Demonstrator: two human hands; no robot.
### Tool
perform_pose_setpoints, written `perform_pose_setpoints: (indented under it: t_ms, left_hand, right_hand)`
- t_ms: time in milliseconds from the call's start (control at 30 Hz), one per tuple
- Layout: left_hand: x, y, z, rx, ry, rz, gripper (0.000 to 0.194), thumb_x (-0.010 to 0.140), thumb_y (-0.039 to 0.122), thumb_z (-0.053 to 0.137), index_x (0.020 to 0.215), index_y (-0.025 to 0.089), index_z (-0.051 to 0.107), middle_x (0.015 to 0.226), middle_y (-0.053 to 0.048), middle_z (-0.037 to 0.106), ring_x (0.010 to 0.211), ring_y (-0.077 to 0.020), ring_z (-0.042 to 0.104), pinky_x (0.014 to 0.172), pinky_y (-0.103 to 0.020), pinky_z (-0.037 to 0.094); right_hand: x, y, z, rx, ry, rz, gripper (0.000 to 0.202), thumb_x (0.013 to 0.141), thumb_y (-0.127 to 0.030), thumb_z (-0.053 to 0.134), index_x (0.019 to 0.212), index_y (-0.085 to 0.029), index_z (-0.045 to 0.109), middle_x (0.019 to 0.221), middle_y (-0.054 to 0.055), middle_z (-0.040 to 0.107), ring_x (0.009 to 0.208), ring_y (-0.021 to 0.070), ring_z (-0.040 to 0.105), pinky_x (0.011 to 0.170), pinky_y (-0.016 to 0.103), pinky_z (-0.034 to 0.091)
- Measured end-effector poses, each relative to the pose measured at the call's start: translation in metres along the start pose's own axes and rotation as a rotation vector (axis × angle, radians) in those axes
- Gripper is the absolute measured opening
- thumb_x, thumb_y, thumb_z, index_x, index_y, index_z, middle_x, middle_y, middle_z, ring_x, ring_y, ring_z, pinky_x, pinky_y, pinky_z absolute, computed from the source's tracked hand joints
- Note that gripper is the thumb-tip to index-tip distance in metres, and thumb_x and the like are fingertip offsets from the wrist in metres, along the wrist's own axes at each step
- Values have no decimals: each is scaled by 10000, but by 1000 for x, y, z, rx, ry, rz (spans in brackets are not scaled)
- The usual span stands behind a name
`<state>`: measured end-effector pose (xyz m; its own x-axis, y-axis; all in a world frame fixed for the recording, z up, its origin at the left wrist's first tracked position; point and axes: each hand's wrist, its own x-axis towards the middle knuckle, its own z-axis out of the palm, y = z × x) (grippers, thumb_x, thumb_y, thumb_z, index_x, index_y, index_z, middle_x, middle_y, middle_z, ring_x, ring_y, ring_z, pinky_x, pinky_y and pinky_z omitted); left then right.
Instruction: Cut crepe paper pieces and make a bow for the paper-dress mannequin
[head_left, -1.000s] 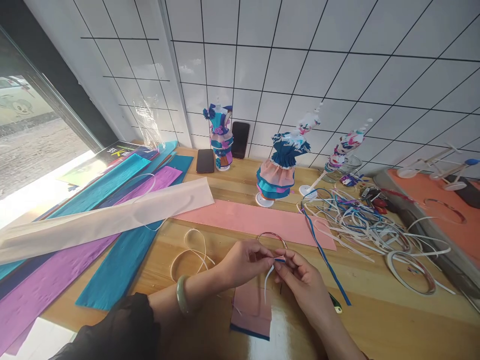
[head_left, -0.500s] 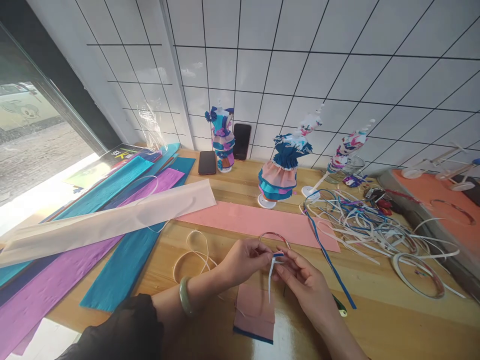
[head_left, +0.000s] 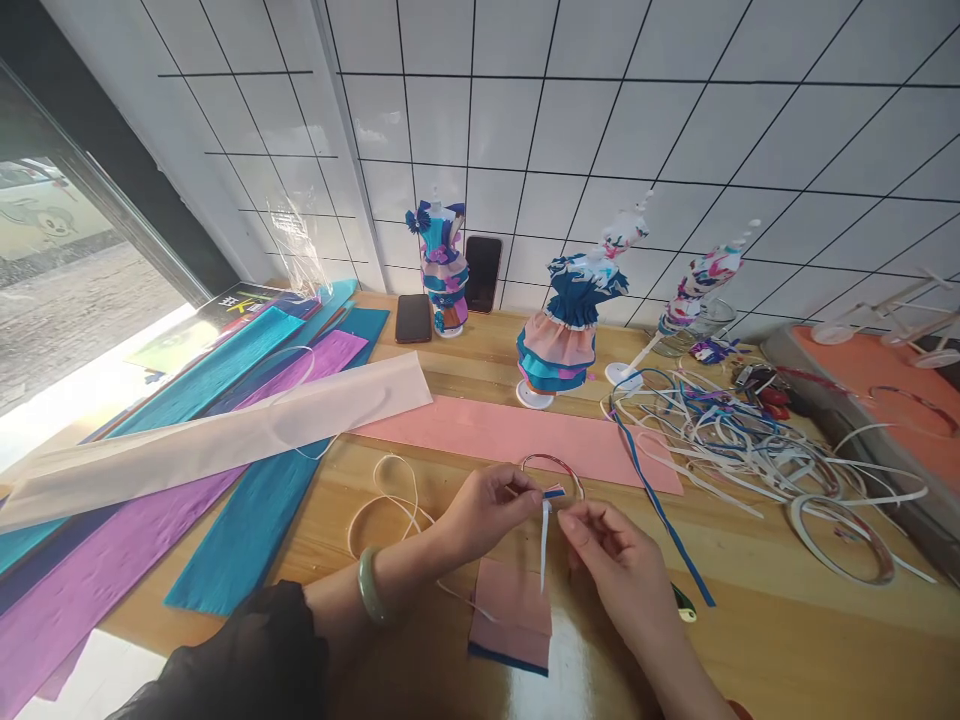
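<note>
While left grip (head_left: pixel 486 515) pinches paper (head_left: pixel 554 493), strip (head_left: pixel 544 550) dangles below.

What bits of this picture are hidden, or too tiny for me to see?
In the head view:
- Small blue-and-pink piece: the left hand covers one end.
- Right hand: too little detail at its fingertips to tell if they pinch anything.
- Dark thing with a yellowish end: mostly hidden by the right forearm.
- White sheet: cut off by the bottom edge.

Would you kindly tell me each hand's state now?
Left hand: closed, pinching a blue-and-pink piece.
Right hand: curled; whether holding anything cannot be told.
</note>
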<state>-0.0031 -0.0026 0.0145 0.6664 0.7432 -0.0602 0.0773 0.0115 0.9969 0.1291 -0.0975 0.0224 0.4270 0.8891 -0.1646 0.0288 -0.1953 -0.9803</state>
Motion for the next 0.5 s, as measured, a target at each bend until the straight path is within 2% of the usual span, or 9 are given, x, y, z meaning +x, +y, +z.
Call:
perform_pose_setpoints:
  t_ms: [100,167,267,500]
  left_hand:
    - [-1,1,0,-7,-5,24,216,790,325,564,732,121,605,735,-30,593,710,-123,533,665,-230,410]
    - [0,1,0,-54,-33,22,218,791,325,564,730,120,606,731,-25,589,706,-117,525,667,-226,406]
    - [2,-1,-1,-160,-46,-26,232,784,341,584,760,112,616,705,-20,586,677,-102,515,654,-216,401]
    - [6,-6,-4,-373,-66,-91,295,773,388,605,805,95,610,800,-63,641,640,-87,530,654,-230,427]
  right_hand:
    - [-5,-2,5,-90,-130,21,245,747,-428,615,777,-185,622,691,-2,594,493,98,480,488,230,410]
    - [-7,-2,7,-126,-182,28,250,765,-433,587,765,-186,625,641,-8,582,477,104,468,478,234,405]
    - [-7,-4,8,-159,-203,35,262,768,-444,570,708,-193,617,533,-30,525,447,111,456,445,231,386]
    - [-7,-3,7,-277,-222,43,289,766,-470,547,717,-194,615,491,-41,495,427,123,467,443,244,361]
